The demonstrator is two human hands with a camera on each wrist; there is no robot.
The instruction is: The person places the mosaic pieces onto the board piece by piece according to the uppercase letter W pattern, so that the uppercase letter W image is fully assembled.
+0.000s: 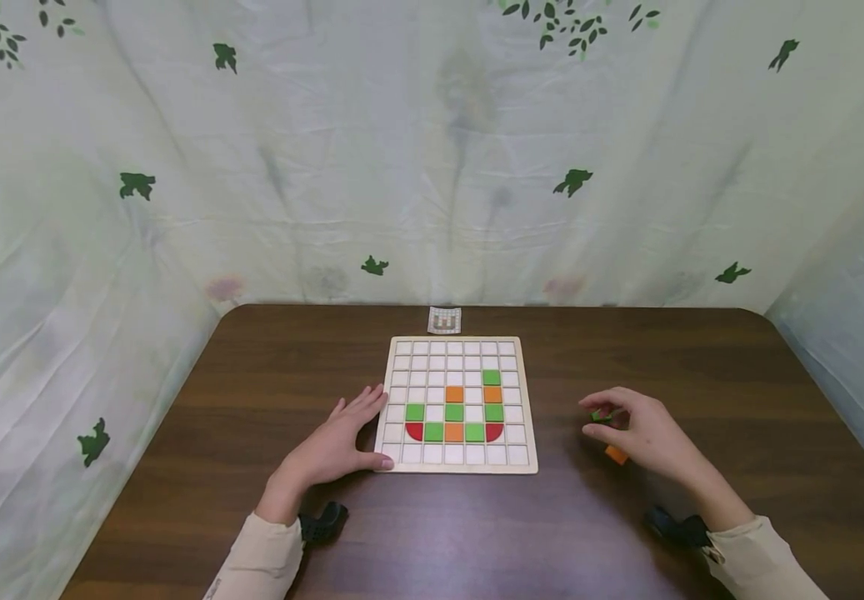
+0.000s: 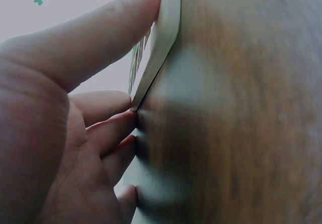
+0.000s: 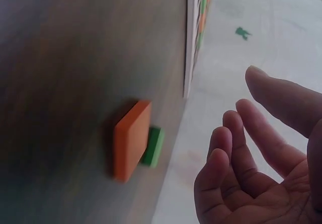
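Note:
My left hand [image 1: 337,442] rests at the left side of a square board [image 1: 529,450] with a white grid. Its fingertips touch the left edge, and the thumb [image 2: 100,40] lies at the near-left corner. Green, orange and red tiles fill several squares of the grid. To the right of the board, my right hand [image 1: 645,433] hovers with thumb and fingers apart and nothing between them. Below it on the table lie an orange tile [image 3: 132,141] and a green tile [image 3: 154,146], side by side in the right wrist view and partly covered by the hand in the head view.
A small card [image 1: 444,321] with a printed grid pattern lies behind the board, near the back edge of the brown wooden table [image 1: 297,342]. A pale curtain [image 1: 417,167] with green leaf shapes hangs around the table.

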